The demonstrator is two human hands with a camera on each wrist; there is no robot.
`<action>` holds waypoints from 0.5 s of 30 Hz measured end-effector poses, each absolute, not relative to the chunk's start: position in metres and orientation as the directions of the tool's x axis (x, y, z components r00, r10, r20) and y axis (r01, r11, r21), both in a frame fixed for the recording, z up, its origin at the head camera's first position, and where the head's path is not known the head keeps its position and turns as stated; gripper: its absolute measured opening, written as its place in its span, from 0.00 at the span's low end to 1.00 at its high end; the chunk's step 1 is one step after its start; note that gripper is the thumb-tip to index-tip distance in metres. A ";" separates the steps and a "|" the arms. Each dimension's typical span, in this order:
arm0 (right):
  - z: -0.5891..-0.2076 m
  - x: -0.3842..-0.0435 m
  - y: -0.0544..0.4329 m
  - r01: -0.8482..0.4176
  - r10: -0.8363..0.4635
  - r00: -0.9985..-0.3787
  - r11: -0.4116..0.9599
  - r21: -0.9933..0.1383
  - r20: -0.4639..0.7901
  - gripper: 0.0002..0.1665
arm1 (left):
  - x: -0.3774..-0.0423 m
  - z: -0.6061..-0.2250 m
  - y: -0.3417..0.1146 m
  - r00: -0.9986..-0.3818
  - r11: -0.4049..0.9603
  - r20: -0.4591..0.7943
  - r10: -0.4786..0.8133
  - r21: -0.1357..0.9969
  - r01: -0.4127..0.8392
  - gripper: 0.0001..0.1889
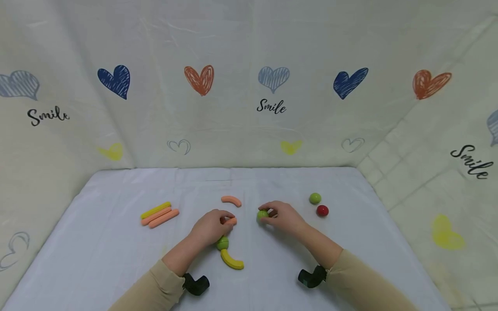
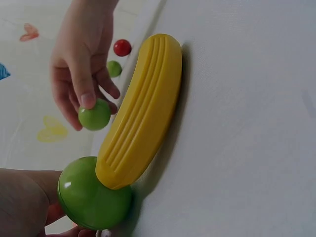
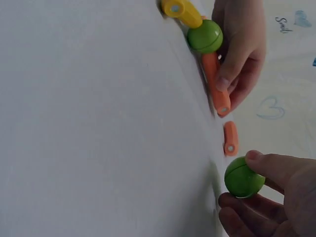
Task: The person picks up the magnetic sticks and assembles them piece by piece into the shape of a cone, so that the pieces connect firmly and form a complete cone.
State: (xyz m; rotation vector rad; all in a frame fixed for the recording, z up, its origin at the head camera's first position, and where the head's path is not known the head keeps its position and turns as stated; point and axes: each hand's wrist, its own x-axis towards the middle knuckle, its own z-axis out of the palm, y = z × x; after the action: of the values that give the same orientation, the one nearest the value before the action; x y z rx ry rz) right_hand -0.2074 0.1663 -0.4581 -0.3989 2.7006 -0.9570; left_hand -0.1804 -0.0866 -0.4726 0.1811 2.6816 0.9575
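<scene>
My left hand (image 1: pixel 209 227) pinches an orange stick (image 3: pixel 217 89) between thumb and fingers. That stick's near end meets a green ball (image 1: pixel 222 243), and a yellow curved stick (image 1: pixel 232 260) touches the ball's other side, so the three lie in a row on the white cloth. In the left wrist view, the yellow curved stick (image 2: pixel 143 113) fills the middle. To the right, my right hand (image 1: pixel 287 219) holds another green ball (image 1: pixel 262 214) between thumb and fingertips. The right wrist view shows this green ball (image 3: pixel 244 177) apart from the orange pieces.
A curved orange stick (image 1: pixel 231 201) lies beyond the left hand. At the left are a yellow stick (image 1: pixel 155 210) and two orange sticks (image 1: pixel 164 218). A green ball (image 1: pixel 315 198) and a red ball (image 1: pixel 322 211) sit at the right. A heart-printed curtain (image 1: pixel 233 129) hangs behind.
</scene>
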 end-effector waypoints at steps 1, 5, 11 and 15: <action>-0.458 -0.207 0.161 -0.176 -0.339 -0.931 0.747 -0.641 -0.139 0.19 | -0.181 -0.473 -0.087 -0.951 0.771 -0.226 0.211 0.637 0.020 0.15; -0.459 -0.204 0.144 -0.204 -0.367 -0.921 0.739 -0.643 -0.129 0.18 | -0.183 -0.475 -0.091 -0.949 0.759 -0.230 0.214 0.651 0.014 0.15; -0.459 -0.203 0.127 -0.241 -0.405 -0.908 0.717 -0.654 -0.109 0.17 | -0.182 -0.472 -0.092 -0.944 0.736 -0.244 0.223 0.677 -0.001 0.15; -0.462 -0.204 0.121 -0.246 -0.418 -0.901 0.713 -0.657 -0.116 0.18 | -0.181 -0.470 -0.091 -0.942 0.724 -0.257 0.217 0.689 -0.021 0.15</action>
State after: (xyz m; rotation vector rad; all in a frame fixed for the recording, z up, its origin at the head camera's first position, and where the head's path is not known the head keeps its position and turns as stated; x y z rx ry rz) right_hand -0.2039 0.1211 -0.4621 -0.5269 2.6640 -0.9675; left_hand -0.1810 -0.0909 -0.4695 0.1527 2.6087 1.0488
